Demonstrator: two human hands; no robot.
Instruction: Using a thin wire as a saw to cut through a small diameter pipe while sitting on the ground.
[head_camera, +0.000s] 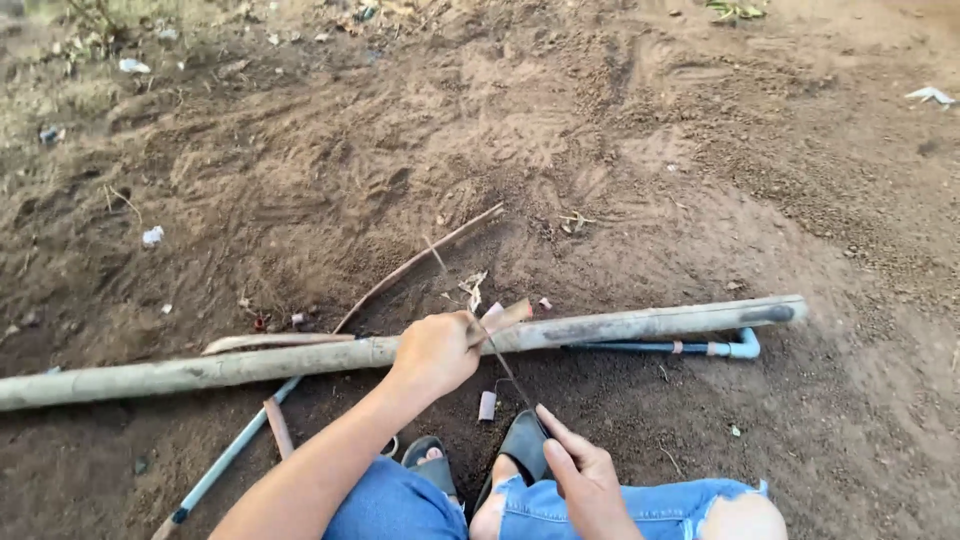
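A long grey bamboo pole (640, 324) lies across the dirt in front of me. My left hand (436, 352) is closed over the pole's middle and grips a thin dark blade-like tool (508, 372) that slants down towards my feet. A tan sliver (507, 315) sticks out beside its knuckles. My right hand (585, 478) hovers above my right knee with fingers stretched and apart, holding nothing. Its fingertips are close to the tool's lower end. I squat in torn blue jeans and black sandals (523, 442).
A blue plastic pipe (700, 348) with an elbow joint lies under the pole and comes out again at the lower left (225, 460). A thin curved stick (415, 264), a split bamboo strip (270, 342) and a small cut piece (487, 405) lie on the loose soil. Litter dots the far ground.
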